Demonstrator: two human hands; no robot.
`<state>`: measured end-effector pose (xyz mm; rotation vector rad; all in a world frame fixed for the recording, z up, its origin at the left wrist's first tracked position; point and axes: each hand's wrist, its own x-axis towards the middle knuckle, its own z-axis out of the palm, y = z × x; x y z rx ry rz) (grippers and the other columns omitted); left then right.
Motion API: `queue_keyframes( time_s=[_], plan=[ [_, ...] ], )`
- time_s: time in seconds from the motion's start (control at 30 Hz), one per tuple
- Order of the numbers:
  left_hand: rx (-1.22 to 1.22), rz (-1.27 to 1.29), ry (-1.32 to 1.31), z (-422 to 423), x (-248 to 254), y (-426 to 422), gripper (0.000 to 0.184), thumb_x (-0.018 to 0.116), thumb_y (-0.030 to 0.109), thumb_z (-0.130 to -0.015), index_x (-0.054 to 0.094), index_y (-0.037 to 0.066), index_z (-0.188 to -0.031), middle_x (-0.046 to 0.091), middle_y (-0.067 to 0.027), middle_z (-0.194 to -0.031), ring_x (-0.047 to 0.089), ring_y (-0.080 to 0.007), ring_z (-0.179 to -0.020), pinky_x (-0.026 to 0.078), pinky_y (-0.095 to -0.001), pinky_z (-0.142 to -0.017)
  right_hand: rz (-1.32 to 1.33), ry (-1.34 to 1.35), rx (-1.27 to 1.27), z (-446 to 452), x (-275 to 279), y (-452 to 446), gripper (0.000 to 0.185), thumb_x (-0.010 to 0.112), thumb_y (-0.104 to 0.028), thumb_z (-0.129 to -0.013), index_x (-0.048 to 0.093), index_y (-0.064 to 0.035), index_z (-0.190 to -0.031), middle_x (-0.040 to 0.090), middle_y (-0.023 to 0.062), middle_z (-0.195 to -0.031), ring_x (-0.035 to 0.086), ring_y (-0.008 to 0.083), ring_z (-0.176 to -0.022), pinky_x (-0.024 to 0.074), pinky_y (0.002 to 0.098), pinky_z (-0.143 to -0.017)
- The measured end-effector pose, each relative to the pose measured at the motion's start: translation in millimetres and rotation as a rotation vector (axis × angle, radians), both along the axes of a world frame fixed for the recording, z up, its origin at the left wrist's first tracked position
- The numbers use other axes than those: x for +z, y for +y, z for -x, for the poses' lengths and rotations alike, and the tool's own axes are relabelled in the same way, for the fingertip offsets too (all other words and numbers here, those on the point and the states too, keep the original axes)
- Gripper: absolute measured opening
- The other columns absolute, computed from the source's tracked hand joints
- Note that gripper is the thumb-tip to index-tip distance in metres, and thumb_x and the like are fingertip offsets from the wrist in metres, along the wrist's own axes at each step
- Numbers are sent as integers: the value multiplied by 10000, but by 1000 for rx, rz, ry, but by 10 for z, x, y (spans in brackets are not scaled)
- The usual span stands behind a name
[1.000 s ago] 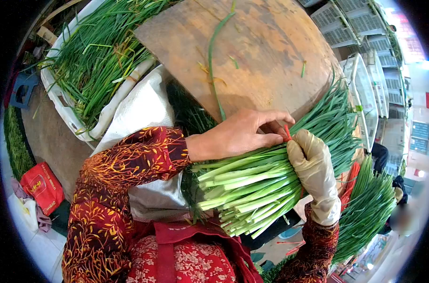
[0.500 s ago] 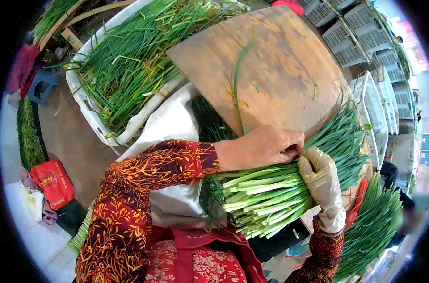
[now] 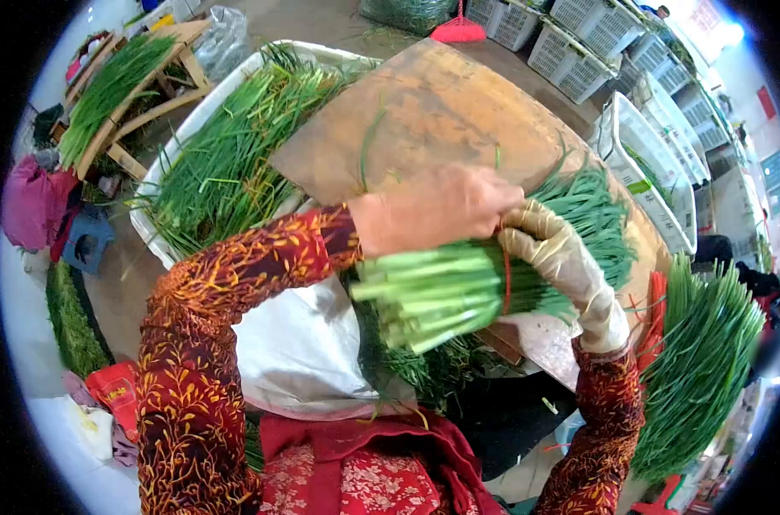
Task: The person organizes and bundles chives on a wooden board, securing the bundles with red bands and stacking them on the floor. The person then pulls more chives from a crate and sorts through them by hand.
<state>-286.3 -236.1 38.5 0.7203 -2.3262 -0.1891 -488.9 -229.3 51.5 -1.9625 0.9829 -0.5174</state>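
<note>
Thick bunch of long green stalks with pale cut ends [image 3: 446,296] rests at the near edge of the brown wooden counter [image 3: 424,107], pale ends toward the person's left, dark leaves spread to the right; a thin red tie [image 3: 507,279] circles it.

The step in hand looks like fastening that tie; both grips look narrow, the bare left hand [image 3: 446,206] and the right hand in a cream-coloured glove [image 3: 557,249] seeming to pinch the tie's upper part, though blur hides the exact hold; what this calls for, I judge, is steady tension without crushing the stalks.

Among containers, a large white plastic tub [image 3: 144,225] left of the counter is heaped with loose green leaves, some yellowed; a white rectangular plastic crate [image 3: 667,215] at right holds a few greens; stacked pale slatted crates [image 3: 570,75] stand beyond, their contents mostly too small to tell; a white woven sack [image 3: 300,348] lies below the left forearm, its contents hidden.
</note>
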Motion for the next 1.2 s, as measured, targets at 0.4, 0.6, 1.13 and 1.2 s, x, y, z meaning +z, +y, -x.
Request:
queue_keyframes(
  time_s=[0.4,0.6,1.13,1.2],
  plan=[
    [15,43,-106,-63,101,-13,139,594,104,-748,509,49,-843,575,-100,-779,588,-292,-745,475,-373,-633,656,79,-96,35,-323,212,301,626,-211,-795,607,-93,-1071,572,102,-1086,523,281,-1028,363,400,-931],
    [88,244,-243,-52,178,91,185,648,105,-717,521,70,-847,571,-61,-813,578,-240,-746,471,-341,-642,466,-191,-328,-159,-395,112,174,691,-109,-728,649,-66,-891,632,109,-833,593,291,-787,469,351,-704],
    [211,-297,-556,217,-21,270,964,700,549,-634,340,-34,-1313,368,-213,-1360,324,-322,-1283,236,-396,-1082,619,-186,-401,-215,-484,231,144,619,-230,-796,638,-101,-856,631,86,-768,586,282,-781,379,379,-850],
    [183,-430,-456,252,-9,228,898,732,532,-590,429,8,-1254,470,-201,-1257,421,-324,-1191,311,-402,-1020,637,-201,-418,-214,-501,225,146,623,-231,-792,634,-99,-853,628,86,-761,586,282,-782,377,382,-854]
  ],
)
